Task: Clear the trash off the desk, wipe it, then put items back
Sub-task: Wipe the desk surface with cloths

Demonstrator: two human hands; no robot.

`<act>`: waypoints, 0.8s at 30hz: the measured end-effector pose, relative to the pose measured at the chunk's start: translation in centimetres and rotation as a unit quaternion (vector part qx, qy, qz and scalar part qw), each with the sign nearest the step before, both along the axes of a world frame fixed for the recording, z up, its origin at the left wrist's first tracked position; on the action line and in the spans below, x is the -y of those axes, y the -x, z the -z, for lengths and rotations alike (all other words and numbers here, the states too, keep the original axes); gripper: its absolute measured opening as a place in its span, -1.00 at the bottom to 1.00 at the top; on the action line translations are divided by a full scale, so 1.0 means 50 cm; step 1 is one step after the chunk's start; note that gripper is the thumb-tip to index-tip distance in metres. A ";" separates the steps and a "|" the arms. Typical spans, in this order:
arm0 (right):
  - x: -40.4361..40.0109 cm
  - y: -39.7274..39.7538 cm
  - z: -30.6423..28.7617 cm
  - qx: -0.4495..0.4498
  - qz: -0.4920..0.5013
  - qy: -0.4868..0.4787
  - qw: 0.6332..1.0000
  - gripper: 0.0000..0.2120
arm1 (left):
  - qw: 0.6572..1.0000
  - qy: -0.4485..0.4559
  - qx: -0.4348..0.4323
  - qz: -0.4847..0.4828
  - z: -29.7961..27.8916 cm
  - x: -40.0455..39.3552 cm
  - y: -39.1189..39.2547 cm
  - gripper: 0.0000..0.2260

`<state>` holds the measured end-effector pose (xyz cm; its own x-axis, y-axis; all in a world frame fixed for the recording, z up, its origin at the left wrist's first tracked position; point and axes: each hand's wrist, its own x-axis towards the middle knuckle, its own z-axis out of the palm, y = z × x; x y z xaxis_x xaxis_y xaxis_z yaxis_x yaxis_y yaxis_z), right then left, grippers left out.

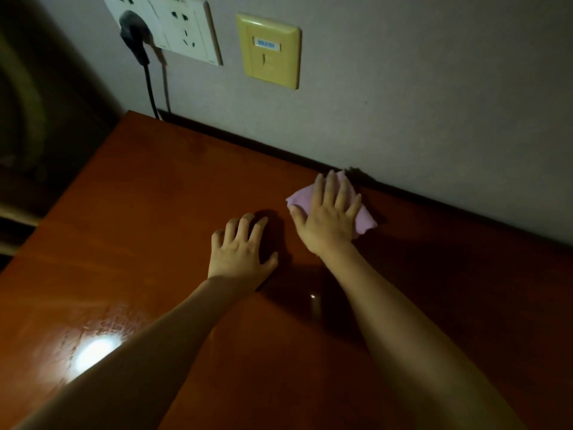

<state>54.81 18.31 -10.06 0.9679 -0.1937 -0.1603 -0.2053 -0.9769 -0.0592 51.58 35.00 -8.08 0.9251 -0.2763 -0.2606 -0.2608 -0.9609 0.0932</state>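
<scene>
- the room is dim, and the far left of the view is a dark blur where nothing can be made out.
- most of the pink cloth (pixel 362 217) is hidden under the right hand (pixel 328 215); only its left corner, a strip past the fingertips and its right edge show, so its fold cannot be told.
- both forearms are cut off by the bottom edge of the view.
- the black cable (pixel 150 88) from the plug (pixel 133 35) drops behind the back edge of the desk (pixel 139 212) and is lost there.
- the print on the yellow wall plate (pixel 269 51) is too blurred to read.
- the right hand lies flat on the cloth with fingers straight and spread, pressing it down on the desk; it does not curl round it.
- the cloth sits just short of the wall, near the desk's back edge.
- the left hand (pixel 240 248) holds nothing; it rests on the bare wood just left of the right hand and nearer the person, fingers bent a little, tips on the surface, thumb out to the side.
- the two hands are near each other but apart.
- a bright glare patch (pixel 93 355) lies on the wood well to the left of the left forearm.
</scene>
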 end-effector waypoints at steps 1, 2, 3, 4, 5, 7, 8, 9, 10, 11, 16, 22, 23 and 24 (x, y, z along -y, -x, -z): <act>-0.012 0.006 -0.001 0.000 -0.024 -0.004 1.000 -0.23 | 1.000 0.000 -0.003 -0.001 -0.002 0.001 0.001 -0.35; -0.023 0.018 0.000 -0.003 -0.047 -0.010 0.999 -0.24 | 1.000 0.000 -0.007 -0.002 -0.003 0.003 0.003 -0.35; -0.031 0.036 -0.001 -0.004 -0.067 -0.018 0.998 -0.26 | 1.000 0.001 -0.011 -0.004 -0.005 0.005 0.004 -0.35; -0.035 0.062 -0.001 -0.002 -0.086 -0.025 0.996 -0.26 | 1.000 0.001 -0.015 -0.006 -0.007 0.008 0.007 -0.35; -0.034 0.092 0.000 0.001 -0.106 -0.027 0.994 -0.27 | 1.000 0.000 -0.018 -0.006 -0.009 0.010 0.012 -0.35; -0.013 0.147 0.003 -0.013 -0.132 -0.032 0.991 -0.30 | 1.000 -0.008 -0.019 0.001 -0.012 0.015 0.019 -0.34; 0.006 0.165 0.005 -0.022 -0.138 -0.031 0.990 -0.29 | 1.000 -0.009 -0.021 0.002 -0.014 0.016 0.021 -0.34; 0.028 0.175 0.002 -0.034 -0.143 -0.029 0.989 -0.26 | 1.000 -0.007 -0.025 0.002 -0.015 0.016 0.019 -0.34; 0.049 0.174 -0.003 -0.036 -0.144 -0.021 0.989 -0.23 | 1.000 -0.005 -0.030 0.000 -0.016 0.016 0.017 -0.34; 0.069 0.167 -0.005 -0.039 -0.142 -0.013 0.989 -0.21 | 0.999 -0.004 -0.034 -0.002 -0.017 0.015 0.016 -0.34; 0.078 0.088 -0.002 -0.022 -0.019 -0.004 1.000 -0.16 | 1.000 -0.011 -0.023 -0.004 -0.009 0.011 0.022 -0.35; -0.015 0.046 -0.002 0.002 -0.013 -0.021 1.000 -0.20 | 1.000 -0.003 -0.003 0.009 -0.001 -0.006 0.044 -0.36; -0.026 0.064 -0.003 0.004 -0.035 -0.022 0.999 -0.20 | 1.000 -0.006 -0.004 0.009 0.000 -0.009 0.052 -0.36; -0.037 0.085 -0.003 0.006 -0.054 -0.021 0.998 -0.21 | 1.000 -0.007 -0.005 0.008 0.000 -0.012 0.058 -0.37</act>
<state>50.56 20.14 -9.88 0.9845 -0.0816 -0.1550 -0.0982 -0.9899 -0.1026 48.67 35.58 -8.07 0.9178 -0.2878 -0.2737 -0.2758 -0.9577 0.0822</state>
